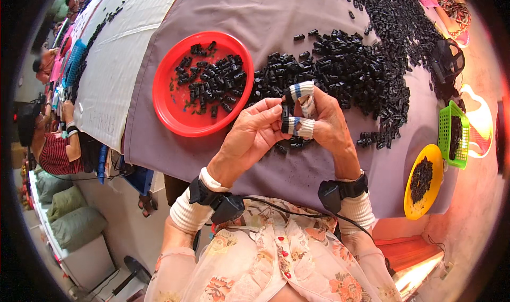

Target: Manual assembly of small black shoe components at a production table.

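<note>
My left hand [249, 134] and my right hand [329, 118] meet above the table, both closed at the fingertips. Pinched between them is a small black plastic part [285, 112], partly hidden by fingers. Striped knitted covers [300, 126] wrap the thumb and a finger of my right hand. Just beyond lies a big pile of similar black parts [345, 63]. To the left of my hands, a red round tray [164, 102] holds more black parts [212, 81] and some small scraps.
A yellow plate [433, 187] with dark bits sits at the table's right edge, beside a green basket [450, 116]. The mauve cloth [196, 9] covers the table. At far left, a person in a striped top [56, 153] works at a pale-covered table [114, 63]. Cables join my wristbands.
</note>
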{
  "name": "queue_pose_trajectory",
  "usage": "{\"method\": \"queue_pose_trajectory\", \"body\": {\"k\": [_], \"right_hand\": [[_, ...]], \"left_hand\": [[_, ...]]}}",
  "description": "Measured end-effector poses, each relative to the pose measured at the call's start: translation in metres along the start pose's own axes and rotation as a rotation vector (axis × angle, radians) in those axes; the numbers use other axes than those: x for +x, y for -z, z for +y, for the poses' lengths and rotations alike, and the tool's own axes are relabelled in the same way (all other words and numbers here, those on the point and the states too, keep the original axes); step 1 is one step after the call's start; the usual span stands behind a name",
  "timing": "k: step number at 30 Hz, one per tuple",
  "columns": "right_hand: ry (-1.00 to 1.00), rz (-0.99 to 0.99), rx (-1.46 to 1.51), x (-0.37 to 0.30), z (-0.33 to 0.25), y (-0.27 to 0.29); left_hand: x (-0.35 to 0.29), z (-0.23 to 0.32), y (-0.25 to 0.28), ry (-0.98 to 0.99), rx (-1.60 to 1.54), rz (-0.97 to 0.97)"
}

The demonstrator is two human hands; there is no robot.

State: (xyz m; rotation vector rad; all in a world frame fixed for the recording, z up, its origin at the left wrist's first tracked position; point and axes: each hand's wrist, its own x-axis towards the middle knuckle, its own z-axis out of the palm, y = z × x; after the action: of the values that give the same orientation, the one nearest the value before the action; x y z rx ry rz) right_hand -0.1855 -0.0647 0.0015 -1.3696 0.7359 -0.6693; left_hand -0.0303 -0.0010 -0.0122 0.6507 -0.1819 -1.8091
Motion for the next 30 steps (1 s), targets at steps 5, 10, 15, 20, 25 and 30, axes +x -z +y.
{"method": "queue_pose_trajectory", "body": {"k": [5,10,15,20,25,30], "right_hand": [[0.014,0.004,-0.082,0.0006,0.0019,-0.0004],[-0.008,0.009,-0.046,0.0011,0.0037,-0.0004],[0.002,0.003,-0.023,0.0016,0.0034,-0.0007],[-0.008,-0.017,0.004,0.0015,0.0026,0.0002],[0.022,-0.040,-0.144,0.0013,0.0044,0.0036],[0.015,-0.013,-0.081,-0.0012,0.0058,0.0002]], "left_hand": [[-0.0024,0.0036,-0.0010,-0.036,0.104,-0.011],[0.0005,0.0032,0.0058,-0.030,0.056,-0.069],[-0.0011,0.0037,0.0031,-0.016,0.026,-0.068],[-0.0023,0.0043,0.0008,-0.042,0.112,-0.025],[-0.0019,0.0040,0.0075,-0.042,0.146,-0.016],[-0.0015,0.0041,0.0059,-0.030,0.146,-0.001]]}}
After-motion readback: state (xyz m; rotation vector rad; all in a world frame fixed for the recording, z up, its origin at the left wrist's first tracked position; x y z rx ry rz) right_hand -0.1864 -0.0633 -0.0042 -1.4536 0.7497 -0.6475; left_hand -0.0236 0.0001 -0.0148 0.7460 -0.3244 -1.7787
